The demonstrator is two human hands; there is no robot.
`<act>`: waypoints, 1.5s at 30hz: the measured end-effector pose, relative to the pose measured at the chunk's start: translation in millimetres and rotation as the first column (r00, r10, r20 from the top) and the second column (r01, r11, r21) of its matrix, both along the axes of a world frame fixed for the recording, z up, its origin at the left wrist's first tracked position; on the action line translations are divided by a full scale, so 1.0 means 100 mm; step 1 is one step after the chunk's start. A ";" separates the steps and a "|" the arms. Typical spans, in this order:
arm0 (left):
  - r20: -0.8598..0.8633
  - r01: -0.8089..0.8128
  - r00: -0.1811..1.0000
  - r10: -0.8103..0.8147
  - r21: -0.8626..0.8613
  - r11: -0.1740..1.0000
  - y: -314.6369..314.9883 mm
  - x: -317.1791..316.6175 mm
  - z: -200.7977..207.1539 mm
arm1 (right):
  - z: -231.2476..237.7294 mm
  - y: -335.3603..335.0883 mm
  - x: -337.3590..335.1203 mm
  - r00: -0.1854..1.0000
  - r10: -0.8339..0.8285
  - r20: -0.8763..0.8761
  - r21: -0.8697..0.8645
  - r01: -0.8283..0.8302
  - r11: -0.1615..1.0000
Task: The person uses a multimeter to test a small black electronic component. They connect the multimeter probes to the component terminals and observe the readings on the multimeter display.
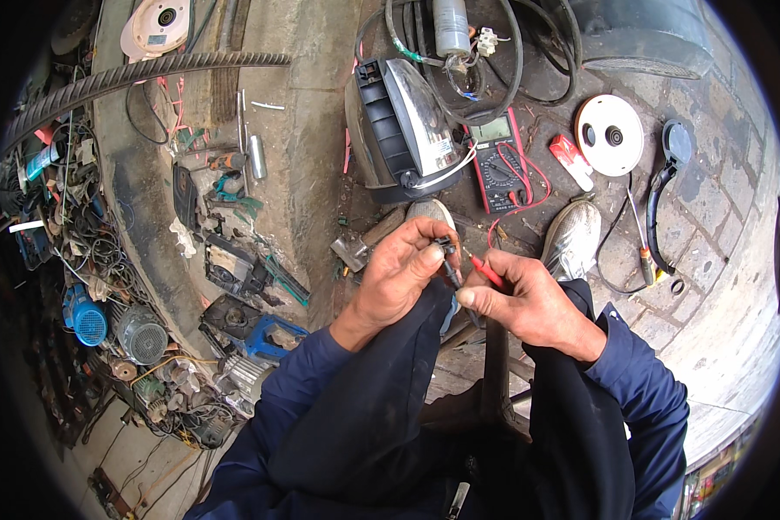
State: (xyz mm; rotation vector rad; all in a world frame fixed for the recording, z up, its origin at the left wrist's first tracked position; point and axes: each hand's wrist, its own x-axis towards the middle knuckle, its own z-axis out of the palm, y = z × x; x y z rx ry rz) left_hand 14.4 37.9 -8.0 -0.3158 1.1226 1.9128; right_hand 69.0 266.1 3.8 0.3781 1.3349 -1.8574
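Observation:
Above my knees, my left hand is closed, its thumb and fingers pinching a small dark part whose kind I cannot make out. My right hand grips a red test probe, its tip pointing toward that part. Between the two hands shows a dark slim piece; which hand holds it is unclear. Beyond them on the paving lies a red multimeter with a red lead looped over its face. Left of the meter stands a black housing with a shiny clear cover.
A hammer lies by my left shoe. To the right are a white disc, a small red-and-white box, a screwdriver and a black ring. Cables surround a grey cylinder. Motors, including a blue one, crowd the left.

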 end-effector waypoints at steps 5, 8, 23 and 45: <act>-0.096 0.005 0.995 -0.009 -0.037 0.999 0.01 0.00 0.04 | -0.04 -0.06 0.02 0.992 -0.126 0.011 -0.091 0.126 0.988; -0.182 0.055 0.980 -0.078 -0.132 0.990 0.03 -0.01 0.09 | -0.06 -0.08 0.03 0.991 -0.137 0.006 -0.121 0.136 0.983; -0.338 0.105 0.920 -0.198 -0.275 0.956 0.07 0.00 0.17 | -0.09 -0.03 0.05 0.994 0.008 -0.109 -0.046 -0.013 0.999; -0.355 0.067 0.920 -0.166 -0.274 0.959 0.11 0.00 0.25 | -0.06 -0.01 0.00 0.997 0.022 0.076 -0.285 0.001 0.959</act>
